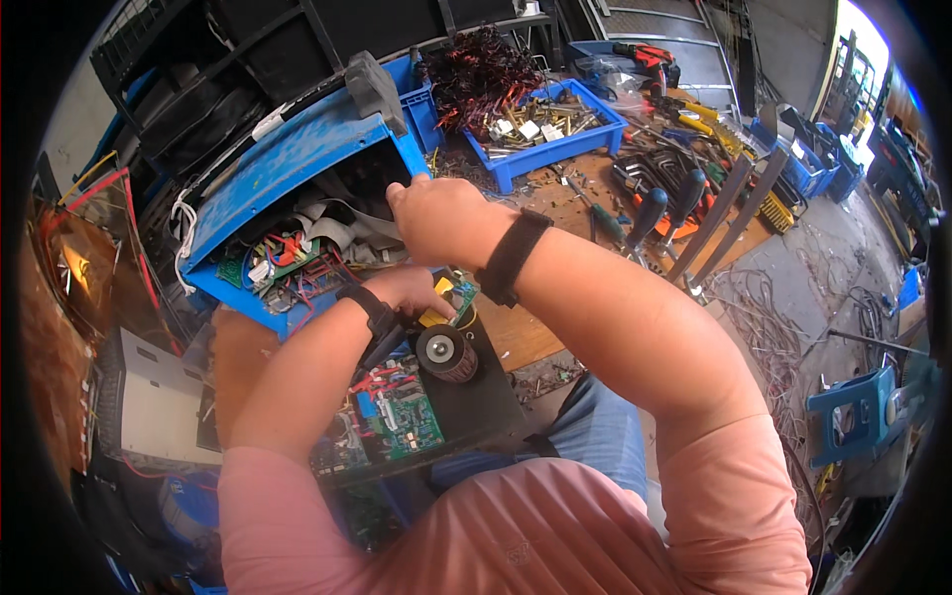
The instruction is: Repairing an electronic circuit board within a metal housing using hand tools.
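Note:
A blue plastic bin (288,177) lies tipped on its side at the left, its mouth facing me, with circuit boards, wires and grey ribbon cables (347,230) inside. My right hand (446,220) is closed at the bin's right rim; its fingertips are partly hidden. Lower down, my left hand (409,288) grips a small green circuit board (464,296) with yellow components, its fingers mostly out of sight beneath. Just below that hand stands a dark cylinder (447,354) with a pale round top, on a black panel (486,397).
Green circuit boards (402,421) with wires lie near my lap. Behind, a blue tray (550,129) holds metal pieces beside a heap of dark reddish wire (483,74). Screwdrivers (647,213) and other tools crowd the right of the wooden table. A blue stool (853,412) stands right.

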Available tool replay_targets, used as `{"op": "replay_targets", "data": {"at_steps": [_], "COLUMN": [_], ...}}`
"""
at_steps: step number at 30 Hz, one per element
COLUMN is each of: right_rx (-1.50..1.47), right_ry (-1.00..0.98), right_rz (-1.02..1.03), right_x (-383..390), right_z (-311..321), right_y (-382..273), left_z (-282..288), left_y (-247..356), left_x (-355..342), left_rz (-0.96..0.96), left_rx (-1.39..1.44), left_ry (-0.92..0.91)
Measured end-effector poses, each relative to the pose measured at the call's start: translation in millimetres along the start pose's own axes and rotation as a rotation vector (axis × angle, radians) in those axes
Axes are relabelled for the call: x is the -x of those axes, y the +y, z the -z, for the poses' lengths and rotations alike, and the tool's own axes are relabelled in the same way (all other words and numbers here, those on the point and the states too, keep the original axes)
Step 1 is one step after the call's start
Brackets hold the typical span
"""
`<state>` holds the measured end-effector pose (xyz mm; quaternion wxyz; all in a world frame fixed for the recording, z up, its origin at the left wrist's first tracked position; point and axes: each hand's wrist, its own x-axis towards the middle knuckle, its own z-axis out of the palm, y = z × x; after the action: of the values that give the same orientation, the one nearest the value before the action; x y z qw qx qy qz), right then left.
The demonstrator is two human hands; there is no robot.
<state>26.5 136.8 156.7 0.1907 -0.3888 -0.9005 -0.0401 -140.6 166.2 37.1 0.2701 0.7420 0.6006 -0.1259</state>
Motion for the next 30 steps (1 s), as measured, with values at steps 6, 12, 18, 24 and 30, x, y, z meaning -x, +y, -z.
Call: {"op": "replay_targets", "data": {"at_steps": [6, 12, 18, 24, 30], "right_rx": [-0.079, -0.115, -0.137, -0.285, -0.237], "right_ry": [-0.136, -0.007, 0.106, 0.219, 0.342], "right_rz": [0.010, 0.022, -0.284, -0.378, -0.527], "right_x": [1.7, 22.3, 80.7, 126.1, 136.3], "right_z": [13.8, 43.3, 48.6, 20.9, -55.1], "right_y": [1.6, 9.8, 44.3, 74.9, 86.7], "left_z": [10.6, 13.6, 20.4, 21.7, 30.6], "left_y": [18.1, 25.1, 41.2, 42.5, 40.5], "left_x": [11.9, 19.9, 27.7, 31.1, 41.0], "left_rz": [0.126, 0.115, 0.208, 0.086, 0.116], "left_rx": [-0.040, -0.034, 0.024, -0.094, -0.156], "left_ry": [-0.087, -0.052, -0.088, 0.119, 0.234]}}
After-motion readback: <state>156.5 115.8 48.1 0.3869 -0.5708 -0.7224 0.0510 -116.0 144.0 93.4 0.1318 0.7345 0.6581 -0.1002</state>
